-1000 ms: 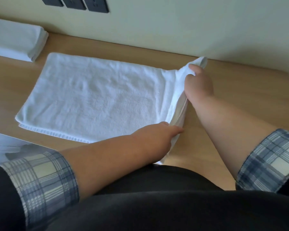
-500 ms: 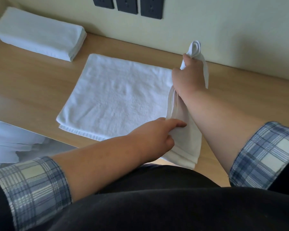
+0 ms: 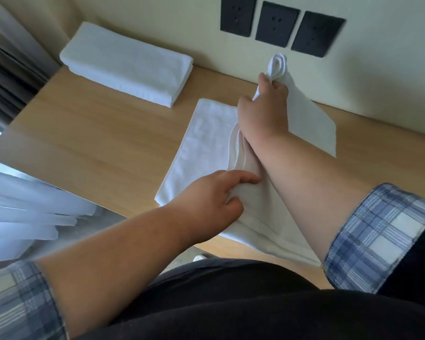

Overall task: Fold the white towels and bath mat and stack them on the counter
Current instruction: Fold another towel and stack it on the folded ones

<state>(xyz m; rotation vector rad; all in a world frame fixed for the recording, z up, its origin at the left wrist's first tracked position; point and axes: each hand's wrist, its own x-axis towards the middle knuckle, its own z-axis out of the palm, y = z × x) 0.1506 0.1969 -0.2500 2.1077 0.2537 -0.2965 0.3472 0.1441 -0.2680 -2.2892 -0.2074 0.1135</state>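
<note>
Mid-fold: white towel (image 3: pixel 206 133) at the centre of the counter (image 3: pixel 96 148).
The right hand (image 3: pixel 263 111) clenches its far corner at 1 o'clock and the left hand (image 3: pixel 211 197) pinches the near one at 6. Best to carry both level toward 9 o'clock, matching edges, while the folded towels (image 3: pixel 128 62) sit at 10 o'clock.

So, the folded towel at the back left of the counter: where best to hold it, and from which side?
Take the folded towel at the middle of its near long edge, probably from the front, fingers under, thumb on top. It lies flat and long, far side close to the wall, and its layers show along the near edge, so a pinch there should hold all.
</note>
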